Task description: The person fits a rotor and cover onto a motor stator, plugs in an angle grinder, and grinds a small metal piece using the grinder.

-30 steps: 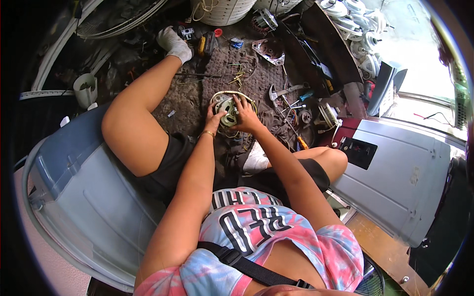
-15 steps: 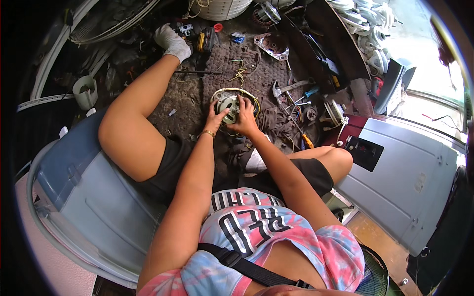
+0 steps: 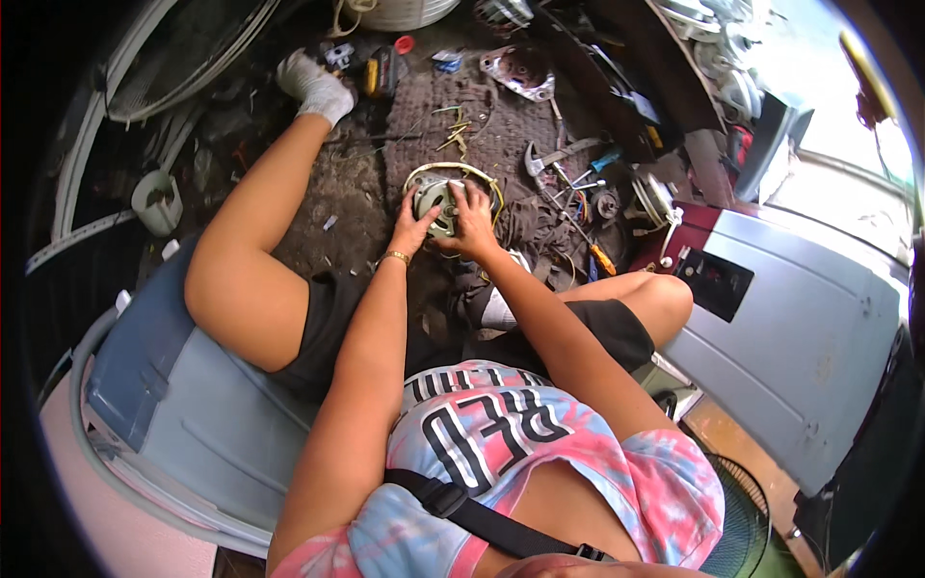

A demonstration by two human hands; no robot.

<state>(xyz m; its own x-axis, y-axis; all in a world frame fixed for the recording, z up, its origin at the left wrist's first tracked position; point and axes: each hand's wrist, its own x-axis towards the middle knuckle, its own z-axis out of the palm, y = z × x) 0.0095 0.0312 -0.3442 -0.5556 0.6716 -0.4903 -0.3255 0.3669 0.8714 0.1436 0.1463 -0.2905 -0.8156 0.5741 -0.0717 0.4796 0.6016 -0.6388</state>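
Between my bent legs, a round metal motor housing (image 3: 440, 204) with slotted openings sits at the near end of a ribbed dark mat (image 3: 438, 125). My left hand (image 3: 413, 229) is wrapped round its left side, thumb across the face. On its right side my right hand (image 3: 471, 223) presses, fingers over the top edge. A pale cable (image 3: 445, 166) arches behind the housing, with yellow wire at its right. My fingers cover part of the housing, and its underside is hidden.
To the right lie a hammer (image 3: 559, 156), an orange-handled screwdriver (image 3: 602, 260) and other tools. A metal motor cover (image 3: 520, 73) and a yellow-black power tool (image 3: 382, 72) lie farther off. A white cup (image 3: 157, 202) stands left; a grey panel (image 3: 800, 328) lies right.
The whole view has shifted slightly, with the far things now higher and farther left. Both hands keep their hold on the motor housing, with little visible movement of the fingers.
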